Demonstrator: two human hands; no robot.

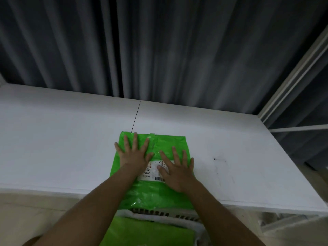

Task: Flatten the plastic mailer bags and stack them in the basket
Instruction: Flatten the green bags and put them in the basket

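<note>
A bright green plastic mailer bag (165, 141) with a white shipping label (152, 172) lies on the white table (62, 139), its near end hanging over the front edge. My left hand (134, 153) presses flat on its far left part, fingers spread. My right hand (177, 168) lies flat on the label and the bag's right side, fingers apart. Below the table edge stands a white slotted basket (163, 213) with another green mailer (150, 233) lying flat inside.
A dark pleated curtain (159, 50) hangs behind the table. A thin seam (136, 116) splits the tabletop. A white metal frame (292, 86) rises at the right. Small dark marks (215, 159) dot the table to the right of the bag.
</note>
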